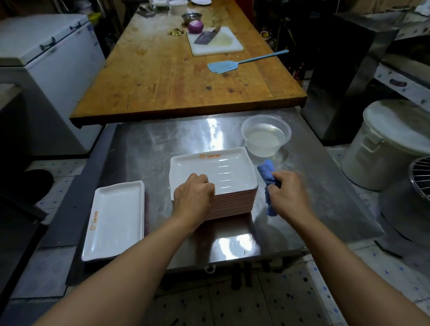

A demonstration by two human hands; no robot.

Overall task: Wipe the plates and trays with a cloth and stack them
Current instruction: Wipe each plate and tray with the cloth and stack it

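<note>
Now my left hand (194, 192) curls over the top white rectangular melamine tray (213, 171) on the stack; right hand (288, 193) clutches the blue cloth (266, 171). Best lift just one, wipe flat.

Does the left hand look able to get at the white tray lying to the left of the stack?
Probably yes. The left hand grips the tall stack's near-left corner, and only bare steel tabletop separates it from the tray.
</note>
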